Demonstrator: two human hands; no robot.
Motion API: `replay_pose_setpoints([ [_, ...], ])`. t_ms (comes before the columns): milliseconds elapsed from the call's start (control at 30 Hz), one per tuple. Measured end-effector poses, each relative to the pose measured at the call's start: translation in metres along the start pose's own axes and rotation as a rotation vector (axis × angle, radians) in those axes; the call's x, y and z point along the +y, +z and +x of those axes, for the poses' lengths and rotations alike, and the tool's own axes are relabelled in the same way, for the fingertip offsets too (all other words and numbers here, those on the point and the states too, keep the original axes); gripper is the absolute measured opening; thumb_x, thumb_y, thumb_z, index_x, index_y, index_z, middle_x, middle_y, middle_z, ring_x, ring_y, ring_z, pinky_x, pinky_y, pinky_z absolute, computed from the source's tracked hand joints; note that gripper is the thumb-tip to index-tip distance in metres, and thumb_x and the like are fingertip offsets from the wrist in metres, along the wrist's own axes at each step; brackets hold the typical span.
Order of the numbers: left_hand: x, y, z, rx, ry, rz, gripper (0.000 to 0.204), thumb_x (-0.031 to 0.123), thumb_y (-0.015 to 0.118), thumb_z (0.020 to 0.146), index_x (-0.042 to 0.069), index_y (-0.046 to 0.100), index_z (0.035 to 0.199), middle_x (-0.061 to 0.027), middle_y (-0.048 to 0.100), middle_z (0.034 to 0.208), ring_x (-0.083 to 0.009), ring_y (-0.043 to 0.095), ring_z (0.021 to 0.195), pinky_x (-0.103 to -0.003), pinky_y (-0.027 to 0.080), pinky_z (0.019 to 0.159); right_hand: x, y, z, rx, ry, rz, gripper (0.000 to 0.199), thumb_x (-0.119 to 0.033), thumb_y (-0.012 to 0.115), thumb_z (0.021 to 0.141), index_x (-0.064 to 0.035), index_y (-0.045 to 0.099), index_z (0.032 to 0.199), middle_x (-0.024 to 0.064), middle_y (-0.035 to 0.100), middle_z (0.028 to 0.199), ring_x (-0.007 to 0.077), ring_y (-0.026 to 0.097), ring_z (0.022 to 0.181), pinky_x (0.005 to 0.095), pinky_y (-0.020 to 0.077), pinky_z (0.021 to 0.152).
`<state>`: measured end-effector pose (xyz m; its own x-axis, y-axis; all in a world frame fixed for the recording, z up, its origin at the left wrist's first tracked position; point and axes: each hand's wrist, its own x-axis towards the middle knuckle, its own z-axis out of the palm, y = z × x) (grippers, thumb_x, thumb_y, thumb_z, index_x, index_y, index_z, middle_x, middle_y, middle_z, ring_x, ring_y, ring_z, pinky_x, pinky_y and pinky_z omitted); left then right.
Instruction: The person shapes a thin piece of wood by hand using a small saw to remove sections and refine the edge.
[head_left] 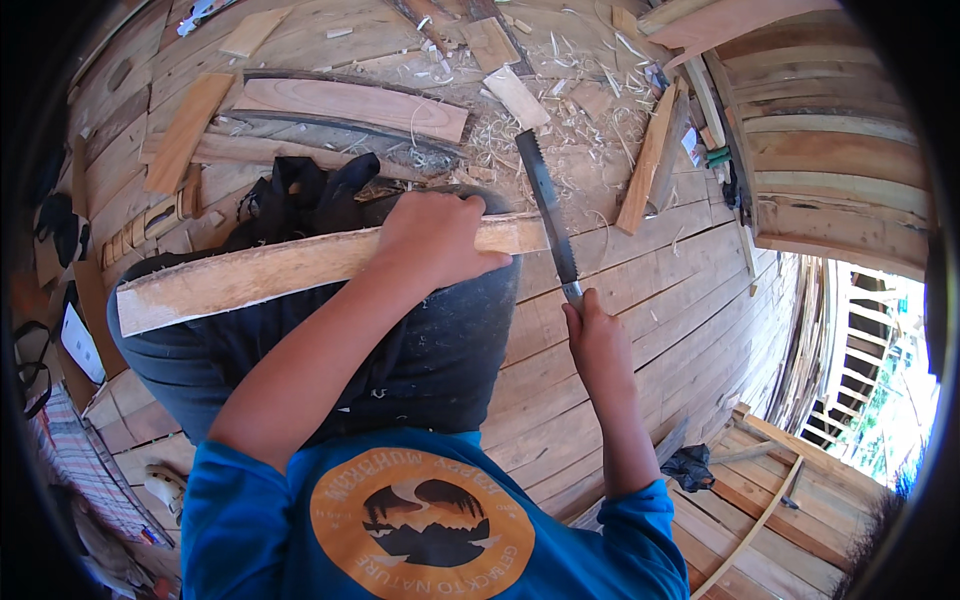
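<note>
Across my lap lies a long wooden board (260,268) with a rough bark edge on its far side. My left hand (432,240) is closed over the board toward its right end, thumb pointing right. A hand saw (545,200) with a dark toothed blade is in my right hand (598,335), the fingers wrapped round its handle. The blade points up and away, crossing the board's right end; whether its teeth have entered the wood I cannot tell. Most of the handle is hidden in my fist.
Wood shavings (500,150) and offcuts litter the plank floor ahead. A bark-edged slab (350,105) and a flat board (190,130) lie ahead to the left. Another board (648,160) lies at right, near a slatted wooden structure (835,150). A black bag (688,467) sits low at right.
</note>
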<state>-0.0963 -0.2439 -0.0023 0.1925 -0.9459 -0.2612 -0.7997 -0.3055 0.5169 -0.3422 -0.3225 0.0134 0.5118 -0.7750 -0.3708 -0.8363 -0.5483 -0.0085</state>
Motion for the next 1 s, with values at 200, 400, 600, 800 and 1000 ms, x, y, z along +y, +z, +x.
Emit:
replay_pose_setpoints([
  [200, -0.003, 0.003, 0.001, 0.014, 0.061, 0.042, 0.056, 0.056, 0.066, 0.079, 0.003, 0.065, 0.095, -0.017, 0.07, 0.083, -0.0324, 0.069, 0.083, -0.042, 0.054, 0.076, -0.01, -0.008, -0.007, -0.032, 0.038, 0.031, 0.025, -0.029, 0.051, 0.099, -0.0046, 0.046, 0.098, 0.0245, 0.065, 0.07, 0.0451, 0.065, 0.069, 0.0554, 0.0514, 0.059],
  [400, -0.002, 0.006, 0.002, 0.008, 0.054, 0.042, 0.055, 0.055, 0.066, 0.08, 0.002, 0.065, 0.095, -0.0169, 0.07, 0.082, -0.0329, 0.069, 0.083, -0.042, 0.054, 0.076, -0.007, 0.008, 0.006, 0.002, 0.031, 0.046, 0.026, -0.03, 0.05, 0.099, -0.0037, 0.047, 0.101, 0.0252, 0.065, 0.073, 0.046, 0.065, 0.071, 0.0556, 0.0519, 0.06],
  [600, -0.001, 0.005, 0.003, 0.015, 0.042, 0.015, 0.055, 0.055, 0.067, 0.079, 0.002, 0.065, 0.095, -0.0176, 0.069, 0.084, -0.0328, 0.069, 0.085, -0.042, 0.054, 0.077, 0.017, 0.006, 0.02, 0.004, -0.092, 0.14, 0.03, -0.03, 0.06, 0.095, -0.0014, 0.051, 0.097, 0.0258, 0.064, 0.072, 0.0468, 0.064, 0.072, 0.0554, 0.0509, 0.061],
  [800, -0.003, 0.008, 0.0, 0.044, 0.004, -0.029, 0.056, 0.055, 0.069, 0.076, 0.002, 0.066, 0.095, -0.017, 0.07, 0.088, -0.0326, 0.069, 0.087, -0.042, 0.053, 0.079, 0.021, -0.007, 0.018, -0.036, -0.115, 0.09, 0.027, -0.021, 0.069, 0.086, -0.0025, 0.052, 0.096, 0.0237, 0.065, 0.072, 0.0451, 0.064, 0.074, 0.053, 0.0512, 0.064],
  [1000, -0.006, 0.018, -0.002, 0.081, 0.047, -0.085, 0.057, 0.054, 0.07, 0.075, 0.001, 0.066, 0.095, -0.0166, 0.071, 0.089, -0.032, 0.069, 0.087, -0.041, 0.052, 0.078, 0.011, -0.027, -0.007, 0.015, -0.041, -0.162, 0.023, -0.013, 0.066, 0.081, -0.0042, 0.051, 0.097, 0.0231, 0.065, 0.073, 0.0447, 0.065, 0.074, 0.0539, 0.0511, 0.065],
])
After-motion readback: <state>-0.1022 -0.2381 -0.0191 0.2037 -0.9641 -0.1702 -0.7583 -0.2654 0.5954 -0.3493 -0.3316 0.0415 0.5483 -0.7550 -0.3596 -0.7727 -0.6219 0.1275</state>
